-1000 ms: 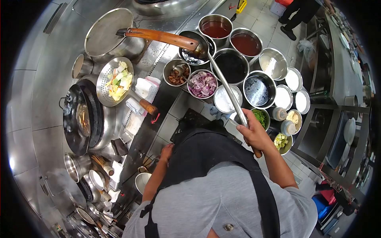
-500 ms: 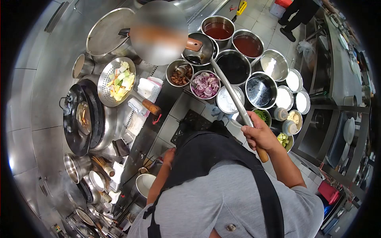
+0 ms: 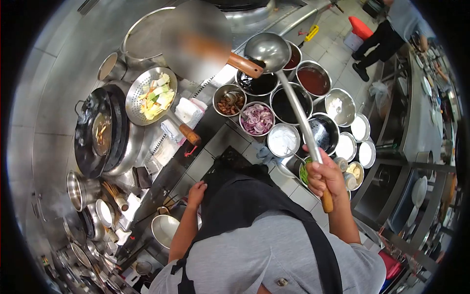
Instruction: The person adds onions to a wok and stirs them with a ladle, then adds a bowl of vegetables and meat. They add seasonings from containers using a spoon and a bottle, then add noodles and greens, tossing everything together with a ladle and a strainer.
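Note:
My right hand is wrapped round the wooden-ended handle of a long metal ladle. The shiny bowl of the ladle hangs above the sauce pots, partly over a pot of dark sauce and a pot of red sauce. No food shows in that bowl. My left hand hangs low beside my black apron, holding nothing I can see, its fingers loosely bent. A perforated strainer with cut cabbage rests over the stove, left of the pots.
Black woks with oil sit at left. Sliced purple onions, browned pieces and white powder fill nearby pots. A wooden handle juts from a blurred patch. Another person stands at the far right, beside a counter.
The ladle bowl has risen from the dark sauce pot and moved away from me, toward the red sauce. My right hand has shifted slightly nearer my body. The view has turned slightly.

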A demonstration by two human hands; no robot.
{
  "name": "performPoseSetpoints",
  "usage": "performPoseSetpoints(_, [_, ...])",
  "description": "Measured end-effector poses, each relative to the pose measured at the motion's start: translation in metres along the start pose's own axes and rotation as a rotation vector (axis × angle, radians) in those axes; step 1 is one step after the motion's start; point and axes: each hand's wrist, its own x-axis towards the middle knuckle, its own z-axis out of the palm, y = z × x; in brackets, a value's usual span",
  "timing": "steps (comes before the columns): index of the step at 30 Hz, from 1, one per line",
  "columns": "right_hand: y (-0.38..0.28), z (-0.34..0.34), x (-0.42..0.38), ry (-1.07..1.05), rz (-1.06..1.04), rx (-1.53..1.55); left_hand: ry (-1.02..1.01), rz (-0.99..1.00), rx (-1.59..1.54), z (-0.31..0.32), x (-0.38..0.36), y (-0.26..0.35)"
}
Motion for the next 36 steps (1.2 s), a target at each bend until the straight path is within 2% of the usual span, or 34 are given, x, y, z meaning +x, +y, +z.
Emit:
performPoseSetpoints(3, [-0.012,0.006,0.007,-0.014,-0.074,0.006,0.010,-0.009,-0.234,-0.024,-0.027,0.049])
performPoseSetpoints(8, [-0.027,0.053,0.023,-0.041,-0.176,-0.135,0.180,0.370,-0.380,-0.102,-0.073,0.127])
performPoseSetpoints(12, [-0.007,0.133,0.042,-0.076,-0.244,-0.331,0.421,0.526,-0.384,-0.205,-0.100,0.160])
performPoseSetpoints(14, [0.021,0.176,0.064,-0.070,-0.277,-0.491,0.664,0.672,-0.147,-0.253,-0.104,0.162])
performPoseSetpoints(17, [0.080,0.228,0.116,-0.258,-0.263,-0.685,0.984,0.782,0.358,-0.310,-0.098,0.158])
performPoseSetpoints(19, [0.135,0.268,0.154,-0.358,-0.232,-0.784,0.991,0.800,0.544,-0.332,-0.081,0.144])
performPoseSetpoints(20, [0.166,0.285,0.174,-0.378,-0.215,-0.835,0.893,0.789,0.482,-0.336,-0.062,0.129])
performPoseSetpoints(21, [0.201,0.288,0.203,-0.400,-0.186,-0.933,1.009,0.822,0.628,-0.330,-0.059,0.122])
performPoseSetpoints(22, [0.228,0.296,0.223,-0.423,-0.218,-1.067,1.067,0.840,0.602,-0.326,-0.055,0.116])
performPoseSetpoints(24, [0.282,0.314,0.264,-0.465,-0.294,-1.334,1.051,0.837,0.486,-0.330,-0.056,0.118])
performPoseSetpoints(26, [0.292,0.350,0.266,-0.520,-0.242,-1.416,1.020,0.829,0.398,-0.335,-0.053,0.114])
performPoseSetpoints(32, [0.283,0.387,0.255,-0.430,-0.345,-1.501,1.036,0.845,0.350,-0.338,-0.054,0.105])
performPoseSetpoints(33, [0.282,0.386,0.248,-0.452,-0.309,-1.489,1.040,0.840,0.342,-0.337,-0.055,0.104])
performPoseSetpoints(36, [0.268,0.410,0.233,-0.486,0.143,-1.330,1.057,0.809,0.333,-0.336,-0.055,0.108])
